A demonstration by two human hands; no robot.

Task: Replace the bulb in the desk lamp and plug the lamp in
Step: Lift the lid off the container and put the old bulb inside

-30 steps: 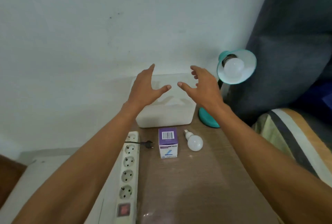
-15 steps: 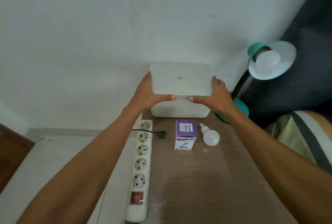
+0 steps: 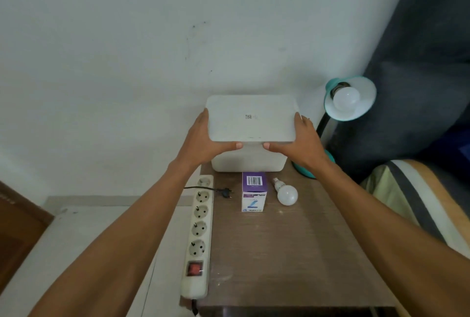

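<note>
A teal desk lamp (image 3: 356, 110) stands at the table's back right, with a white bulb (image 3: 346, 99) screwed into its shade. Its black plug (image 3: 226, 192) lies loose beside a white power strip (image 3: 199, 235) on the table's left edge. A loose white bulb (image 3: 286, 193) and a purple and white bulb carton (image 3: 254, 194) lie mid-table. My left hand (image 3: 206, 138) and my right hand (image 3: 302, 142) grip the two sides of a white lid (image 3: 251, 118), tilted up above a white box (image 3: 248, 161).
The brown table (image 3: 292, 253) sits against a pale wall. A dark curtain hangs at the right, with striped bedding (image 3: 412, 189) below it. A white surface lies to the left of the table, with a brown wooden edge at far left.
Both hands went from open in the air to gripping the white lid, which now sits lifted and tilted above the box. The view shifted, too.
</note>
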